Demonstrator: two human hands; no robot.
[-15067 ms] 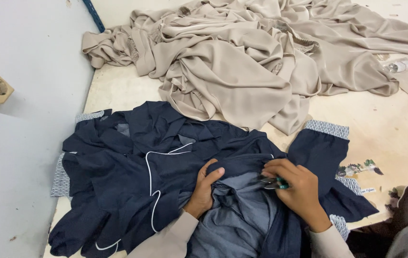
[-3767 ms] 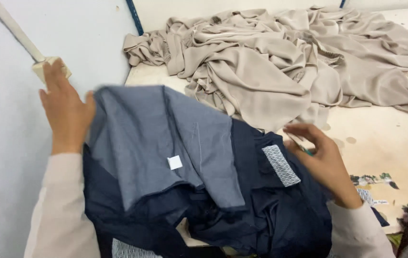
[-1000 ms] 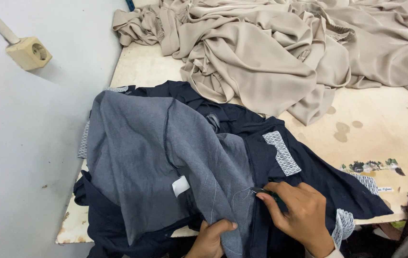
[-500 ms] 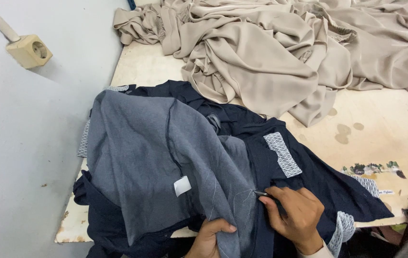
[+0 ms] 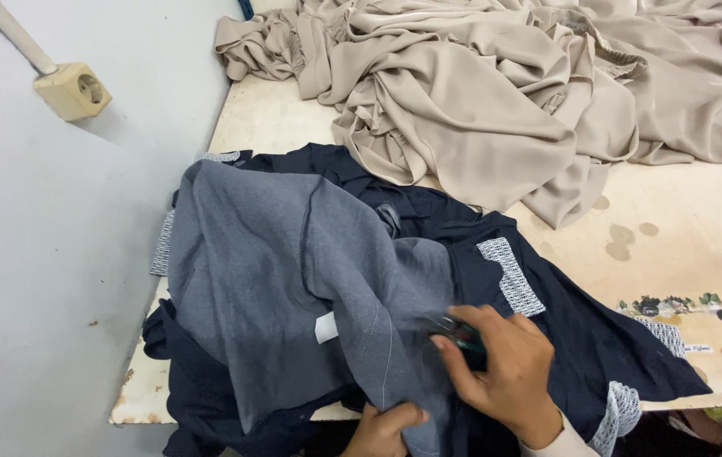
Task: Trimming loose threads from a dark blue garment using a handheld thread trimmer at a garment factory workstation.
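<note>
Lying inside-out on the surface (image 5: pixel 674 245), navy garment (image 5: pixel 293 288) barely shifted since half a second ago. Right hand (image 5: pixel 501 368) has edged left, fingers closed on small teal snips (image 5: pixel 462 338). Left hand (image 5: pixel 382 427) pinches grey lining hem. Beige fabric (image 5: pixel 496 93) heaped behind.

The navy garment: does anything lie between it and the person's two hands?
Nothing visible does. The right hand rests directly on the navy garment, with a small teal-handled tool in its fingers. The left hand grips the garment's grey inner layer at the table's near edge.
</note>
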